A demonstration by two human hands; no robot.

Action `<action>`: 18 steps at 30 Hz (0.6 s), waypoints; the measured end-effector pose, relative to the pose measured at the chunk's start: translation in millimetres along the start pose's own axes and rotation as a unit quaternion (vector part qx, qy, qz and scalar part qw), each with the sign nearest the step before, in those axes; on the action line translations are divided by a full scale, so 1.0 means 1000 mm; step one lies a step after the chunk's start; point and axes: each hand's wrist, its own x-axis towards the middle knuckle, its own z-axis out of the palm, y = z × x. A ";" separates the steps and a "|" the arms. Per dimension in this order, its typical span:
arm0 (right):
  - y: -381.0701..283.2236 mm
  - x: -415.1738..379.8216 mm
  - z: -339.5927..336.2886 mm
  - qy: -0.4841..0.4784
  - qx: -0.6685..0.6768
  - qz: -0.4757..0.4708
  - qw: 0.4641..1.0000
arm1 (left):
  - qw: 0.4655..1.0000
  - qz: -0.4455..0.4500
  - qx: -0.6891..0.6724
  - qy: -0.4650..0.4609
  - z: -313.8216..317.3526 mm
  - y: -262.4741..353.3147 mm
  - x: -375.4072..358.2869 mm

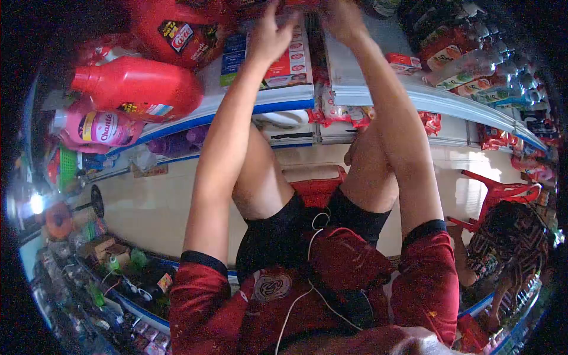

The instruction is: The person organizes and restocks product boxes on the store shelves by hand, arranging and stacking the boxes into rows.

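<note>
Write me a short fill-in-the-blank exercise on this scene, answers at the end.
1. The left hand and right hand both show near the ____ edge of the picture.
2. The large red bottle lying on its side has its capped end toward the picture's ____ edge.
3. The label on the pink bottle reads ____.
4. The camera wearer's shorts are ____.

Missing words: top; left; Chanté; black.

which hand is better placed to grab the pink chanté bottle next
Probably the left hand: the pink Chanté bottle is well over on the left, and the right hand is farther away, on the other side of the left.
</note>
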 end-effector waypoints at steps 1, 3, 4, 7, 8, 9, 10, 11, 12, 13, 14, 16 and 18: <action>-0.003 0.001 0.013 0.004 0.003 0.002 1.000 | 0.999 0.023 -0.032 -0.012 -0.010 -0.001 0.003; -0.009 0.003 0.034 0.058 0.049 -0.080 0.994 | 0.965 -0.072 0.253 -0.017 -0.032 -0.021 -0.006; -0.024 -0.007 0.029 0.068 0.011 -0.078 0.995 | 0.962 -0.111 0.251 -0.010 -0.038 -0.023 -0.009; -0.002 0.007 0.060 0.009 -0.034 -0.091 0.995 | 0.939 -0.105 0.325 -0.038 -0.054 -0.036 -0.013; 0.001 0.006 0.062 0.006 -0.033 -0.091 0.995 | 0.939 -0.108 0.325 -0.037 -0.056 -0.039 -0.015; -0.003 0.004 0.059 -0.015 -0.022 -0.051 0.998 | 0.931 -0.125 0.338 -0.056 -0.055 -0.038 -0.015; -0.007 0.004 0.055 -0.037 -0.011 -0.011 0.999 | 0.923 -0.141 0.351 -0.074 -0.054 -0.037 -0.016; -0.010 0.005 0.052 -0.040 -0.010 -0.011 0.999 | 0.922 -0.144 0.352 -0.073 -0.053 -0.037 -0.016; -0.005 0.005 0.051 -0.050 0.041 -0.032 0.997 | 0.930 -0.062 0.358 -0.058 -0.051 -0.042 -0.014; -0.001 0.006 0.050 -0.060 0.092 -0.053 0.993 | 0.931 0.020 0.362 -0.042 -0.050 -0.045 -0.014; 0.002 0.007 0.051 -0.062 0.092 -0.054 0.992 | 0.931 0.019 0.362 -0.041 -0.049 -0.048 -0.017; 0.010 0.005 0.055 -0.156 0.093 0.044 0.982 | 0.906 -0.102 0.400 -0.098 -0.047 -0.044 -0.020; 0.016 -0.001 0.055 -0.127 0.106 -0.006 0.986 | 0.895 -0.111 0.419 -0.105 -0.044 -0.044 -0.017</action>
